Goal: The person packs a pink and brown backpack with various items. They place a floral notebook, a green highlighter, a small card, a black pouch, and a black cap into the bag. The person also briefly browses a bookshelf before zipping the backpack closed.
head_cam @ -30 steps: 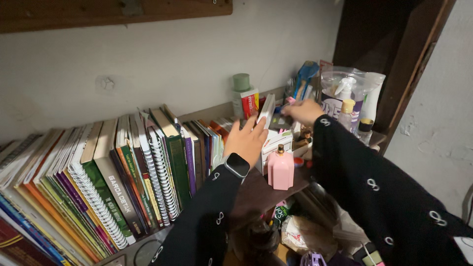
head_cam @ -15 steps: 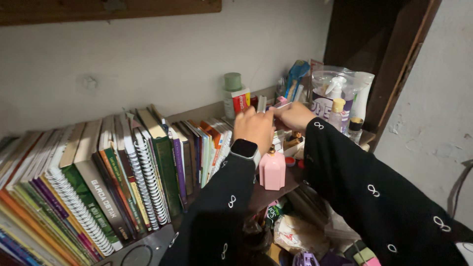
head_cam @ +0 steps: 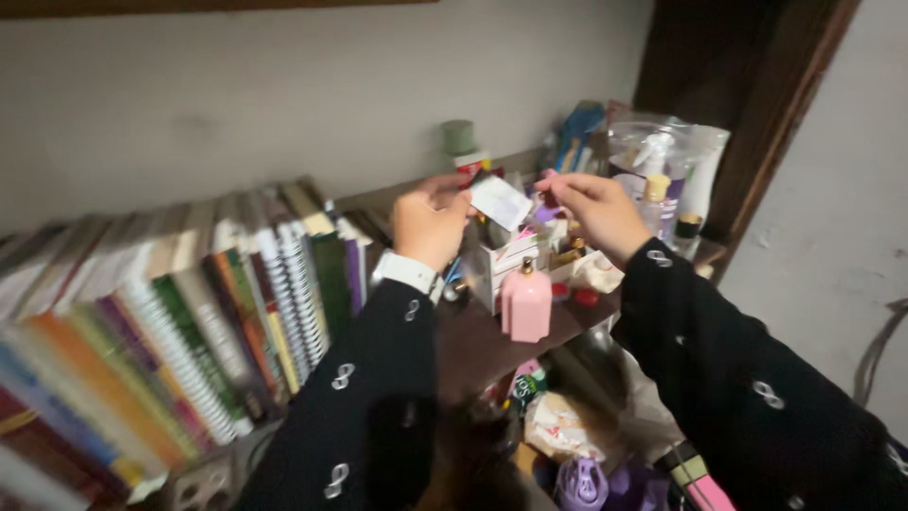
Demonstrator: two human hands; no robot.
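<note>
Your left hand (head_cam: 430, 222) has lifted off the books (head_cam: 189, 322) and now pinches a small white card (head_cam: 499, 200) in its fingers. Your right hand (head_cam: 594, 210) sits just beside the card, fingers closed on a small pink thing (head_cam: 547, 179); the pink bottle (head_cam: 526, 303) stands on the shelf (head_cam: 473, 345) below both.

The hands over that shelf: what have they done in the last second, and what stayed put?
The left hand, which was reaching open toward the clutter, has lifted and now holds a small white card. The right hand came up beside it, pinching something small and pink. The pink bottle and the books stayed put.

Left hand (head_cam: 430, 222) pinches white card (head_cam: 500, 200); right hand (head_cam: 596, 210) near, above pink bottle (head_cam: 526, 303).
</note>
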